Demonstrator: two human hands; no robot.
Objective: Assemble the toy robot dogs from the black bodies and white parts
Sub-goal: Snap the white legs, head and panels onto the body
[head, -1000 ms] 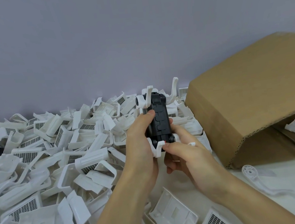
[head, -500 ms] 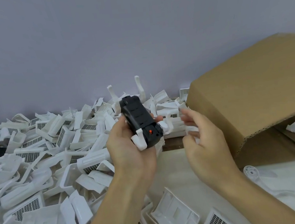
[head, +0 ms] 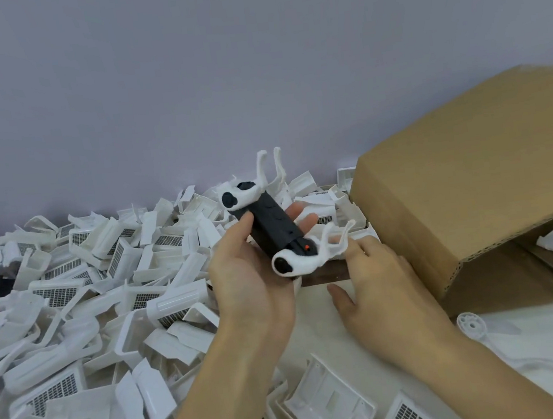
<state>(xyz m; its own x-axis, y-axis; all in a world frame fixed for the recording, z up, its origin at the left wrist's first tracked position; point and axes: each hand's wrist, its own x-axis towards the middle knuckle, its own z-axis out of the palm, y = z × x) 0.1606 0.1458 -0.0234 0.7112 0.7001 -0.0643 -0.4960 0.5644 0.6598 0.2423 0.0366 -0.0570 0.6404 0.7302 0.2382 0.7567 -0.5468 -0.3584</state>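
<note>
- Black body (head: 271,225), frame centre: white legs (head: 299,258) fitted; left hand (head: 244,275) grip cradles it.
- Right hand (head: 380,287): relaxed, empty.
- Loose white parts (head: 70,284), left: many unassembled.

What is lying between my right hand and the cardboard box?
Nothing shows there: in the head view, only a bare strip of dark surface separates the right hand from the cardboard box.

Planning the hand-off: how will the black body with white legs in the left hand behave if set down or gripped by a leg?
The toy dog looks rigid and light: the left hand holds it with a loose grip. Its thin white legs stick out, so they may flex or unclip. Set down on its legs, it could tip.
</note>
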